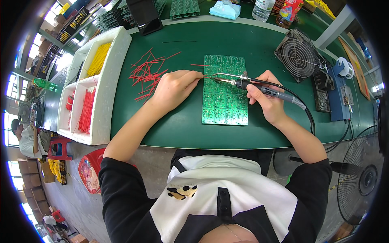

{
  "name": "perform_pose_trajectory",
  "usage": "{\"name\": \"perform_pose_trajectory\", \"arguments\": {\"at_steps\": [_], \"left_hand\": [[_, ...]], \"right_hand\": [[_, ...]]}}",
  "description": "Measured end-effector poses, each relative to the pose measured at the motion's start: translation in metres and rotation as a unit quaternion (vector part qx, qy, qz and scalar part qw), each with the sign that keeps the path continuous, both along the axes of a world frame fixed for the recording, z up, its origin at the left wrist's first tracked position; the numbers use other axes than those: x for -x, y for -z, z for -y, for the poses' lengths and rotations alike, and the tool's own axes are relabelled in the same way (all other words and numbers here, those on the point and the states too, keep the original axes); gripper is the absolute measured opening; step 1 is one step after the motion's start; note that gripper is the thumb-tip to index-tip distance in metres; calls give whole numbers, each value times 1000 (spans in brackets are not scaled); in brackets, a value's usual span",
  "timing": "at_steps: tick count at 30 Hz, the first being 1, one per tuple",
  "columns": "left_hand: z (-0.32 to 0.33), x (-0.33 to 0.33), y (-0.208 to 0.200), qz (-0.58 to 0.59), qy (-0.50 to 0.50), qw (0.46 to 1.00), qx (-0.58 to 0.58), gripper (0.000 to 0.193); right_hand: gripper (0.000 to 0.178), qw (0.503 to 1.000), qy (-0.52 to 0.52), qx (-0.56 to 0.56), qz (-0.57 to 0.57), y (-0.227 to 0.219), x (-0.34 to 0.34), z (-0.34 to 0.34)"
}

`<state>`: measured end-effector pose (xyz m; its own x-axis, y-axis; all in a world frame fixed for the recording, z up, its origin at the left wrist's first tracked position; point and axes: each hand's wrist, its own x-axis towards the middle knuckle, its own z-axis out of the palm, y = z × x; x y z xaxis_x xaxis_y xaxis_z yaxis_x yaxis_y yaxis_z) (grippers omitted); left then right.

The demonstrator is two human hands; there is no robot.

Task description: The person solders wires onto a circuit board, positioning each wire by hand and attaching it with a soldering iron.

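Note:
A green circuit board panel (225,103) lies flat on the green work table, printed with rows of repeated small boards. My right hand (267,97) grips a soldering iron (263,89), which has a thin metal guide tube clamped along its front. The iron's tip points left, over the upper left part of the panel. At the panel's left edge my left hand (178,89) is closed in a pinch, its fingertips close to the tip; what it pinches is too small to make out. One red wire (198,65) rests by the panel's edge, above those fingertips. Loose red wires (148,73) lie scattered left of that hand.
A white foam box (115,85) with yellow and red wires stands at the left. Behind are a black phone (144,16), tissues (225,9) and bottles (263,10). A small fan (298,56) and a blue unit with a spool (340,93) stand right, cables trailing.

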<state>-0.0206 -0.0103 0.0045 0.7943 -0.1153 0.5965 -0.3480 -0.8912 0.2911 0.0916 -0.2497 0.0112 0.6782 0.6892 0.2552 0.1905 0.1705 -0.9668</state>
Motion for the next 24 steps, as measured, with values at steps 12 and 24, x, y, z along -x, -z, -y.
{"name": "perform_pose_trajectory", "arguments": {"at_steps": [12,24], "left_hand": [[0,0,0,7,3,1000,-14,14],[-1,0,0,8,5,1000,-11,14]], "right_hand": [[19,1000,6,4,10,0,-1,0],[19,1000,6,-6,-6,1,-1,0]]}}
